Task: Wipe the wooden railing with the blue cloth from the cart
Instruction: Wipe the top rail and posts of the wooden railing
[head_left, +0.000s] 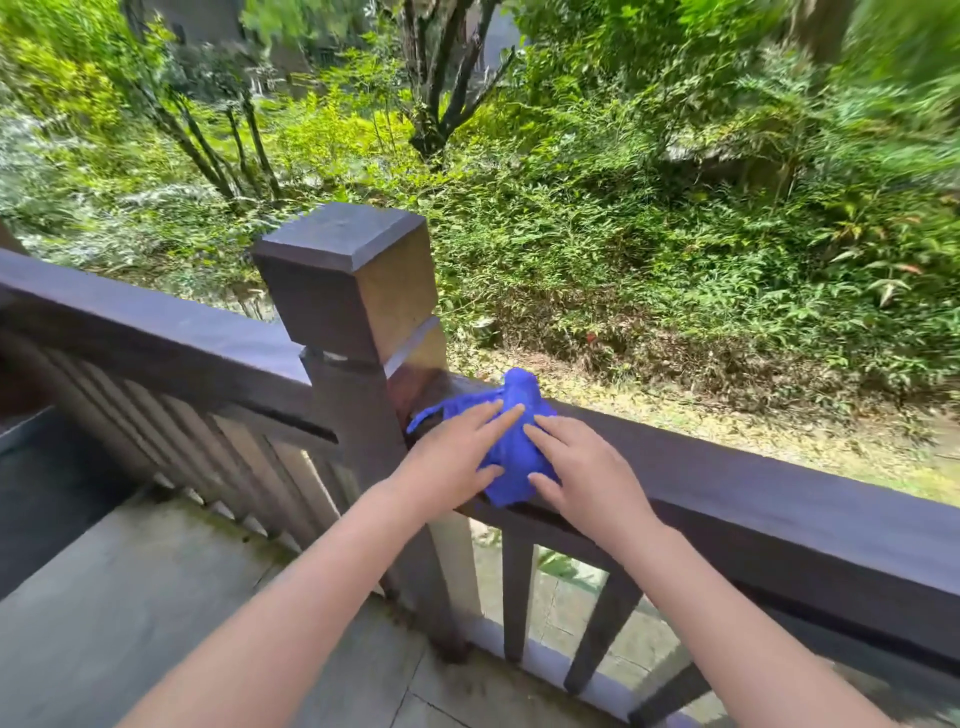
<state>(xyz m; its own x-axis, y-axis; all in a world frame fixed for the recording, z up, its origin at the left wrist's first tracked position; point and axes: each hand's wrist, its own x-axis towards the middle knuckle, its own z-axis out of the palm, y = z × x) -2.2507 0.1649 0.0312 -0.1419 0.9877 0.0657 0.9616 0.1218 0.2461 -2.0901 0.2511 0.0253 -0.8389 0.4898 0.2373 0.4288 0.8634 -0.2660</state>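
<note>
- Forearms come up from the bottom edge of the frame, both bare, and meet at the centre; that is all I get of the person from this head camera.
- Below them, lower left, I see grey paving slabs (171, 587) of the deck floor.
- My left hand (452, 457) lies flat, fingers stretched out and released, pressing on the left part of the blue cloth (514, 447); nothing is pinched.
- My right hand (582, 473) lies the same way, fingers spread and relaxed, palm down on the cloth's right edge.
- The cloth is bunched on top of the wooden railing (753, 499), at frame centre, just right of the square post (353, 280), one corner trailing toward the post.
- The dark rail runs from left edge to lower right, with upright balusters (519, 597) under it.
- Farther off, centre right, a strip of leaf-strewn ground (727, 415).
- Across the upper frame, green undergrowth and tree trunks (441, 93), blurred at the edges.
</note>
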